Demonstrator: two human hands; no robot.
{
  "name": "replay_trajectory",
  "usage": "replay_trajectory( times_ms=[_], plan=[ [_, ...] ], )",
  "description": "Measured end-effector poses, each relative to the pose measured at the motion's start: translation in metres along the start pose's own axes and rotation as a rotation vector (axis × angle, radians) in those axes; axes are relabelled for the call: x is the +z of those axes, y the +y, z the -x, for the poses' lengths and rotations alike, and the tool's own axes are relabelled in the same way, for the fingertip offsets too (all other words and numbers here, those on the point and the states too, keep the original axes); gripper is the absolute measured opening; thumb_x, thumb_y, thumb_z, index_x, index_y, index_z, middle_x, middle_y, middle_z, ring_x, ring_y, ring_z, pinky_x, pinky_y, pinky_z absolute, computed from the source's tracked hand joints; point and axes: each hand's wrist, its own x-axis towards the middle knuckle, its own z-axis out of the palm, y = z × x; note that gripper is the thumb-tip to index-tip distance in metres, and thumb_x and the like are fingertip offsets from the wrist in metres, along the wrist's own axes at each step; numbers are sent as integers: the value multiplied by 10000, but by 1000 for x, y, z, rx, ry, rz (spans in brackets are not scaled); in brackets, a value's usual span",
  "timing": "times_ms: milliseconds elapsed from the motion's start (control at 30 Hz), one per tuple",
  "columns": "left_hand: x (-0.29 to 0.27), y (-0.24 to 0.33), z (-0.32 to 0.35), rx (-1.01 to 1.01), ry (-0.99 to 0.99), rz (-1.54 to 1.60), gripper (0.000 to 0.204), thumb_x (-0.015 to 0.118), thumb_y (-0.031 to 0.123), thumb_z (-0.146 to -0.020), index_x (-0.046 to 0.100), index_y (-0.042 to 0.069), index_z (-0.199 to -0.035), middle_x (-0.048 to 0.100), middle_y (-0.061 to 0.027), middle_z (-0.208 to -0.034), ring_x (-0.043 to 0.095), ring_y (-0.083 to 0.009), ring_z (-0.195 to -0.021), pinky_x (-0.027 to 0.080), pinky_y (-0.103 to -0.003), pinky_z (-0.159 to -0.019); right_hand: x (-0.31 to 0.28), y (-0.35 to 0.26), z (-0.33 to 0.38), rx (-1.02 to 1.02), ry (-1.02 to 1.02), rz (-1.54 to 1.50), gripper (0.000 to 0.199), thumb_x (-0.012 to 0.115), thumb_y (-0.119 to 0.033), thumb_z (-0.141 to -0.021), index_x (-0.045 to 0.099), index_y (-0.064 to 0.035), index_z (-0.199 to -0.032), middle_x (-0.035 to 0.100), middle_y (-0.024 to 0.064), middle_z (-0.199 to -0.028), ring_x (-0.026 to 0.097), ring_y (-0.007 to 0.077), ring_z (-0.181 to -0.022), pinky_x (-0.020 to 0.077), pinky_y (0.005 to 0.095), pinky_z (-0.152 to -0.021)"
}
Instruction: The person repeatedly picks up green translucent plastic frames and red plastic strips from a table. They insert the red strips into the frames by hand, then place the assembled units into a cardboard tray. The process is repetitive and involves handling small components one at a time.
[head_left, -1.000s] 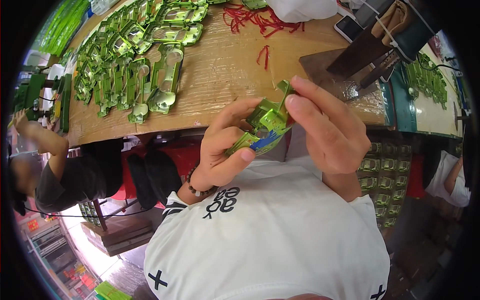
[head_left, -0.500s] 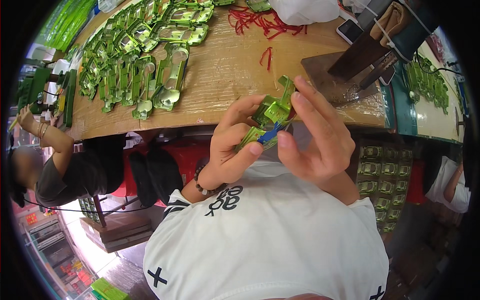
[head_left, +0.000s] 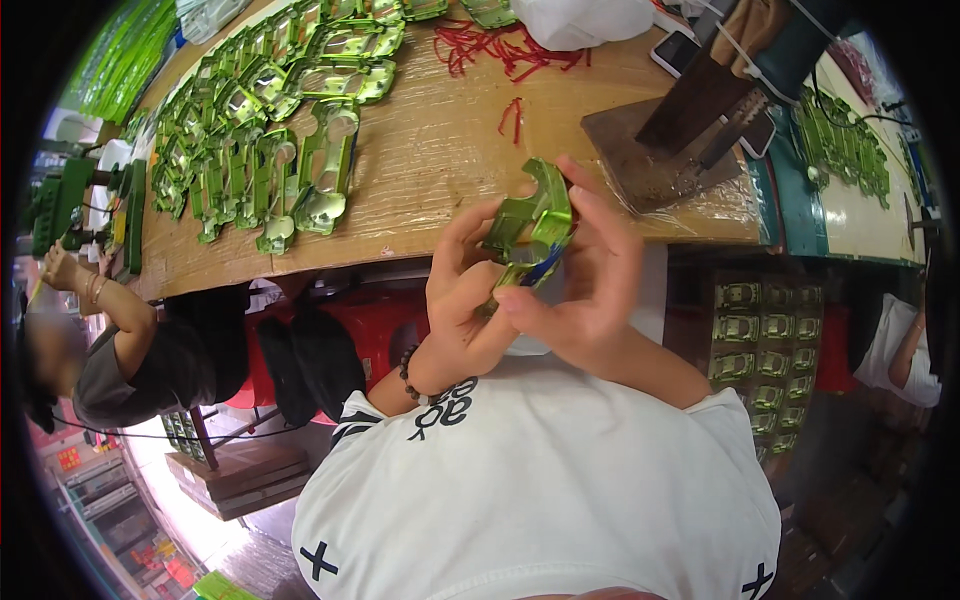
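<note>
At frame centre, the left hand (head_left: 462, 290) and right hand (head_left: 585, 290) pinch a green toy car body (head_left: 527, 225) in a pressed-together grip, just above the counter (head_left: 440, 150) edge. A blue part seems mid-fitting; seating it likely needs steady thumb pressure.

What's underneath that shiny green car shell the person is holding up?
Under the green car shell a small blue piece pokes out, pinched between the left hand and right hand. The fingers cover the rest of its underside; farther below lies the wooden table edge.
</note>
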Motion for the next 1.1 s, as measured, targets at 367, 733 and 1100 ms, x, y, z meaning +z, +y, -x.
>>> replay_trajectory(
  times_ms=[367, 733, 1100],
  plan=[
    [-18, 12, -37, -250, -539, 261, 454, 645, 249, -708, 521, 3, -1069, 385, -250, -1272, 496, -361, -1068, 403, -369, -875, -51, -20, 30, 842, 389, -860, 479, 497, -256, -881, 291, -62, -1269, 436, 139, -1194, 527, 218, -1009, 479, 367, -827],
    [58, -22, -75, -411, -127, 634, 497, 533, 112, -801, 330, 26, -1246, 418, -150, -1247, 414, -207, -1138, 324, -329, -945, -95, -11, -4, 981, 559, -1737, 515, 377, -450, -896, 446, -38, -1197, 508, 122, -1182, 488, 370, -1077, 486, 389, -873],
    [55, -28, -70, -247, -230, 664, 615, 561, 186, -782, 251, -21, -1272, 451, -216, -1233, 402, -240, -1177, 242, -343, -999, -107, -13, 0, 911, 368, -1807, 440, 370, -372, -915, 385, -141, -1289, 411, 93, -1310, 412, 370, -1163, 459, 382, -879]
  ],
)
